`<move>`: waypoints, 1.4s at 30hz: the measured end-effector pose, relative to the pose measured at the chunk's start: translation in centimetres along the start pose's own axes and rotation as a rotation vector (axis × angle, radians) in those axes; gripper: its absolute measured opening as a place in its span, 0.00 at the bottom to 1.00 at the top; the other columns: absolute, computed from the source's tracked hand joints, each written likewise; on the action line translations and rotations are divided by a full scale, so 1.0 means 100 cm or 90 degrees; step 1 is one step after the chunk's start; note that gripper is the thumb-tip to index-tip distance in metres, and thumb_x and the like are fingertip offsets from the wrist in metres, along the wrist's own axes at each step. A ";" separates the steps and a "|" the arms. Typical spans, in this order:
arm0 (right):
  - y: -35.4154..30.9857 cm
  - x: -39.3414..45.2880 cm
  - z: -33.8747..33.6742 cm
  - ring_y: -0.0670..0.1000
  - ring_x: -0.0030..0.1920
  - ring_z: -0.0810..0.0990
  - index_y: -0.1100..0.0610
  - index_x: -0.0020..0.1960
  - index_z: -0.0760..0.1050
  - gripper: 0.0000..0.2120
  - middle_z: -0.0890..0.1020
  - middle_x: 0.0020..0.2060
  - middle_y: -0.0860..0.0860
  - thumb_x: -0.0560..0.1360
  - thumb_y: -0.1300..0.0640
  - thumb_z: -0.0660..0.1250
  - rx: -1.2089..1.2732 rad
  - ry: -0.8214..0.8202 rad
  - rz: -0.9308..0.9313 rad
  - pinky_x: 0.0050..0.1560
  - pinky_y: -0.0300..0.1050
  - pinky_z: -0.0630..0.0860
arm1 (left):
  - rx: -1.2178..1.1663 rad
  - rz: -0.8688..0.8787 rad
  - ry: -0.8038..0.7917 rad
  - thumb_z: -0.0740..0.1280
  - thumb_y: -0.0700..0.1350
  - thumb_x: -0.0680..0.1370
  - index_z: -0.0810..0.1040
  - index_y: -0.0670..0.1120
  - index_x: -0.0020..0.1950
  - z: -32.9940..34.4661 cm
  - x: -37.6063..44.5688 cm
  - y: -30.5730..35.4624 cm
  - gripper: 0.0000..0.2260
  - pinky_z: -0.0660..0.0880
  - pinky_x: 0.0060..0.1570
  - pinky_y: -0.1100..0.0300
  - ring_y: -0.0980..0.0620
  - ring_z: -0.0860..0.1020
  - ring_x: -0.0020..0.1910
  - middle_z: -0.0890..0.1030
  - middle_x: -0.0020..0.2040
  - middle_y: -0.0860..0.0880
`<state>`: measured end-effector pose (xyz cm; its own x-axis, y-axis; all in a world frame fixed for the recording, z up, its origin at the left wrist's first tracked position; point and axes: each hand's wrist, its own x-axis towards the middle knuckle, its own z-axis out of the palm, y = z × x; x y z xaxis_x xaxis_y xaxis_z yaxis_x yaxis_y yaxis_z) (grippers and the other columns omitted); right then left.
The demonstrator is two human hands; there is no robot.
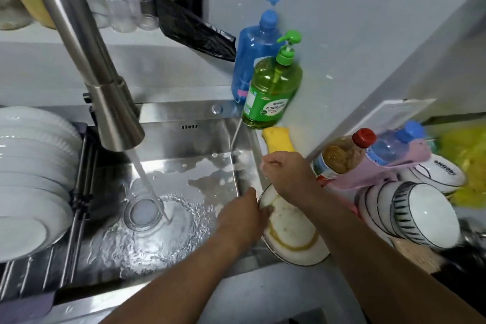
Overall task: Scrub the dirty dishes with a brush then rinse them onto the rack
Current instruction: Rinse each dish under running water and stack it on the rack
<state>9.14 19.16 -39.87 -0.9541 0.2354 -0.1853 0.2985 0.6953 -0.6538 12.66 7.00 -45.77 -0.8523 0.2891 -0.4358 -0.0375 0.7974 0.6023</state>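
Note:
A dirty white plate (292, 231) with yellow-brown smears lies on the sink's right edge. My left hand (243, 214) grips its left rim. My right hand (286, 173) is closed in a fist just above the plate's far rim; something small seems to be in it, but I cannot tell what. A yellow sponge (278, 141) lies just beyond my right hand. The faucet (115, 116) runs water into the steel sink (184, 171). Clean white plates (31, 179) stand in the rack (79, 192) at the left.
Green (272, 92) and blue (255, 58) soap bottles stand behind the sink's right corner. A red-capped sauce bottle (342, 155), a pink holder and stacked striped bowls (410, 208) crowd the counter at the right. Jars and a black bag sit on the back shelf.

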 end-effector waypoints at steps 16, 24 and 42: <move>-0.004 0.000 -0.007 0.54 0.49 0.82 0.58 0.56 0.83 0.10 0.86 0.48 0.54 0.78 0.57 0.68 0.037 -0.014 0.026 0.55 0.48 0.78 | -0.014 0.069 0.016 0.56 0.50 0.85 0.71 0.45 0.55 -0.014 0.000 0.002 0.10 0.77 0.48 0.47 0.36 0.81 0.50 0.83 0.50 0.40; -0.047 -0.010 0.008 0.51 0.43 0.83 0.57 0.57 0.84 0.10 0.87 0.46 0.52 0.79 0.56 0.68 0.074 -0.005 -0.043 0.49 0.44 0.79 | -0.432 -0.053 0.087 0.61 0.44 0.84 0.69 0.46 0.43 -0.052 -0.022 -0.050 0.10 0.73 0.28 0.55 0.47 0.75 0.28 0.76 0.35 0.44; -0.086 -0.023 0.121 0.53 0.42 0.80 0.53 0.48 0.72 0.11 0.78 0.38 0.47 0.73 0.56 0.74 0.032 -0.031 -0.002 0.44 0.49 0.78 | -0.631 -0.143 0.354 0.59 0.33 0.81 0.67 0.50 0.69 -0.117 -0.081 -0.152 0.19 0.84 0.36 0.47 0.52 0.83 0.33 0.82 0.52 0.44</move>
<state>8.48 4.44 -42.72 -0.9555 0.1991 -0.2177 0.2949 0.6603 -0.6907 14.08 -13.61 -43.56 -0.8774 -0.2749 -0.3931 -0.3995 -0.0351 0.9161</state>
